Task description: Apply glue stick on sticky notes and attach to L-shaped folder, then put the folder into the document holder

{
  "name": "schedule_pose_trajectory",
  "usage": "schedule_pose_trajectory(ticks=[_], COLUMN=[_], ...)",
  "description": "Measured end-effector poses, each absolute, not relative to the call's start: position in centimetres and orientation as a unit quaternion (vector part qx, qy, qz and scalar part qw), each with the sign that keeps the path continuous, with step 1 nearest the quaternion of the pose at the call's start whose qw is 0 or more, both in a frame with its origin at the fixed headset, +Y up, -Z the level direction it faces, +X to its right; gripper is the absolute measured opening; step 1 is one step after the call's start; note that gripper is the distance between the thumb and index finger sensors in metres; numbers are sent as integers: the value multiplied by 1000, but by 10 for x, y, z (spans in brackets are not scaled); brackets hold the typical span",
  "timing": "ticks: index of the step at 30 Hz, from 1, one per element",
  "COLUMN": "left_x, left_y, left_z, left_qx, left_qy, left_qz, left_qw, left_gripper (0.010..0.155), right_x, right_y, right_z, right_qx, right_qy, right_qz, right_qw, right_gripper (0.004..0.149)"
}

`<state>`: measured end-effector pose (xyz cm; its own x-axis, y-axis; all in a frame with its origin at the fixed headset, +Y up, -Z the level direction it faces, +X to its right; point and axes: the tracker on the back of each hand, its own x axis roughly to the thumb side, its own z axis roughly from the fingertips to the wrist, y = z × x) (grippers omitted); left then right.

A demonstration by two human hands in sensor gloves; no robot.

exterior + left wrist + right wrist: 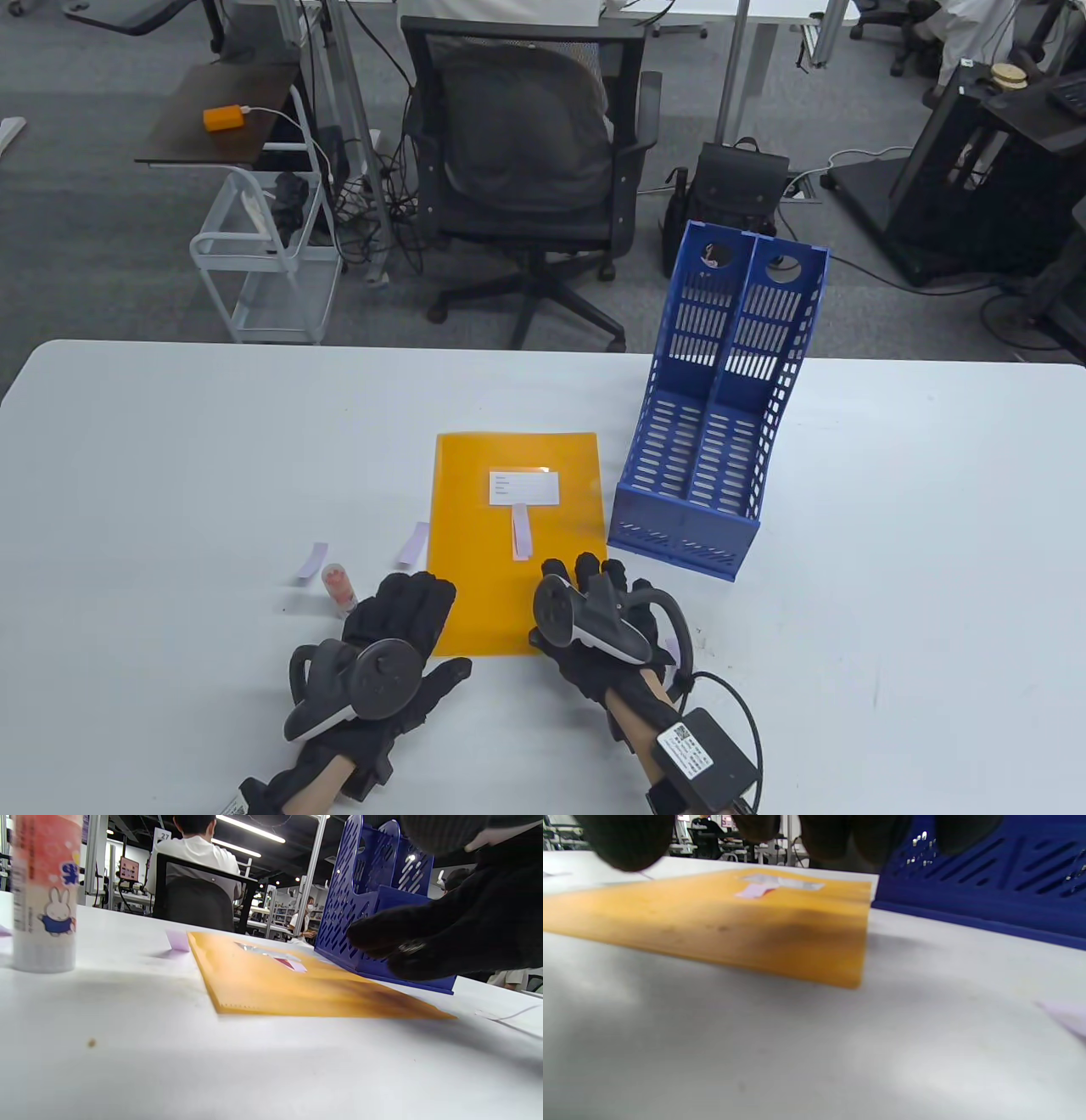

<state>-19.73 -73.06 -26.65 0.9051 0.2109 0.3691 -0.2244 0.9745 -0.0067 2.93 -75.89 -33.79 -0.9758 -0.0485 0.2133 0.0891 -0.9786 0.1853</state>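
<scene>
Progress: one sticky note (521,531) already sits on the orange folder (475,543); two loose notes (413,544) lie on the bench (170,475), so gluing probably continues, filing untouched.
Left hand (386,645): spread flat beside the folder, holding nothing.
Right hand (598,615): fingers straight, resting at the folder's near edge.
Materials: thin glossy plastic folder, lying flat; slotted blue document holder (721,399), rigid, just beside it; glue stick (338,587) upright.

Folder (509,543) centre on table (170,441); document holder (713,424) to its right, glue stick (338,587) left; sticky note (520,532) apparently on folder.
</scene>
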Motion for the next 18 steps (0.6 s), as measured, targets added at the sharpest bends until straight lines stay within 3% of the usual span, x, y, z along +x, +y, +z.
schedule_pose_trajectory(ticks=[10,18], left_x=[-222,-237], left_y=[-713,-705], left_z=[-265,-261], left_qx=[60,86], left_qy=[-168,-152], left_qz=[155,177], left_qw=[972,969], left_gripper=[82,82], right_x=[10,14], right_y=[-782,-781], right_z=[-345,-319], right_qx=[-102,-145], right_qy=[-160,-138], right_qz=[-980,-979], right_qw=[54,39], right_gripper=[74,75])
